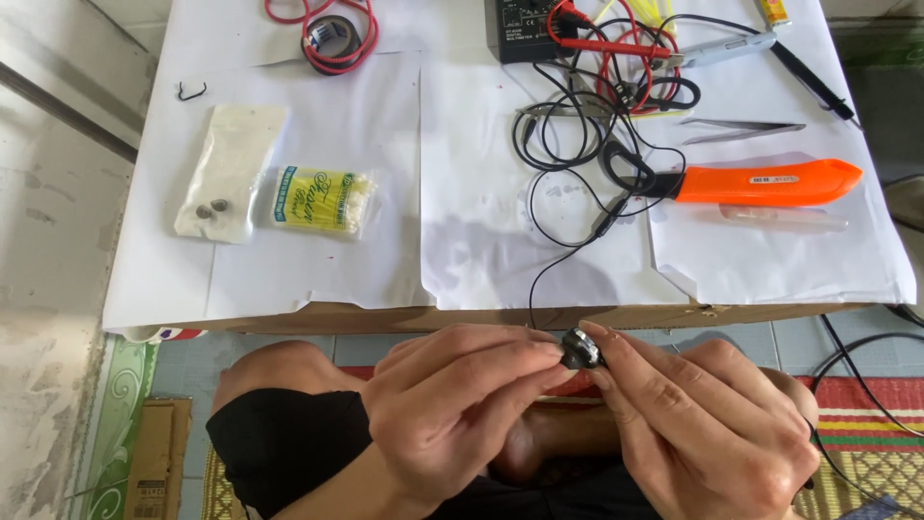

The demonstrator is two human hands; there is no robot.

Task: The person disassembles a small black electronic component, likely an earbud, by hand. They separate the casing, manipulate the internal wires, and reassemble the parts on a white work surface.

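Left hand [448,404]: low in the view, over the person's lap, just in front of the table's near edge. Its thumb and fingertips are pinched on the small earbud.
Right hand [707,424]: beside the left hand, almost touching it. Its thumb and first finger are clamped on the same earbud from the other side.
Small earbud [580,349]: dark and shiny, held between both hands, just below the table's near edge. A thin black wire [539,279] runs up from it onto the table.
Table [318,279]: covered in white paper sheets.
Cotton swabs [322,200]: a yellow pack, left of the middle.
Clear bag [226,173]: just left of the swabs, with two little round things inside.
Orange knife [770,182]: on the right side, lying flat.
Tweezers [741,129]: silver, behind the knife.
Tape roll [332,40]: at the far edge, with red wire around it.
Black meter [525,29]: at the far edge, with red and black wires tangled beside it.
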